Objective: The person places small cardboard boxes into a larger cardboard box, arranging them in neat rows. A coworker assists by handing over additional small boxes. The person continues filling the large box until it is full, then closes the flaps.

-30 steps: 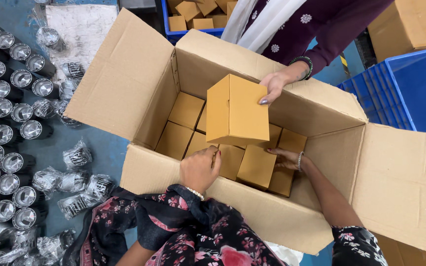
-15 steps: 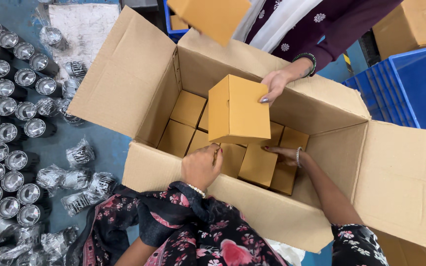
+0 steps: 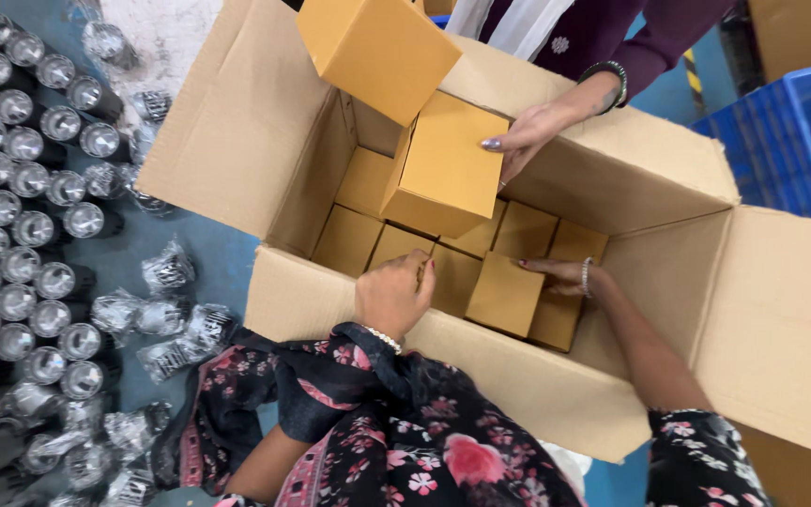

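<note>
A large open cardboard carton (image 3: 603, 169) holds a layer of small tan boxes. My left hand (image 3: 394, 293) rests on the near wall of the carton, fingers curled over a small box (image 3: 400, 246) below it. My right hand (image 3: 556, 274) reaches inside and touches a small box (image 3: 507, 293) that stands slightly above its neighbours. Across the carton another person's hand (image 3: 529, 131) holds a small tan box (image 3: 447, 167) over the opening. A second tan box (image 3: 377, 49) hangs above the far left corner; what holds it is out of view.
Rows of round silver-capped black items (image 3: 21, 160) stand on the blue floor at left, with several plastic-wrapped ones (image 3: 166, 319) nearer the carton. A blue crate (image 3: 800, 131) sits at right. My patterned clothing (image 3: 396, 432) fills the bottom of the view.
A second tan box has come in from the top and now hangs over the carton's far left corner. The other person's held box stays about where it was. My hands have barely moved.
</note>
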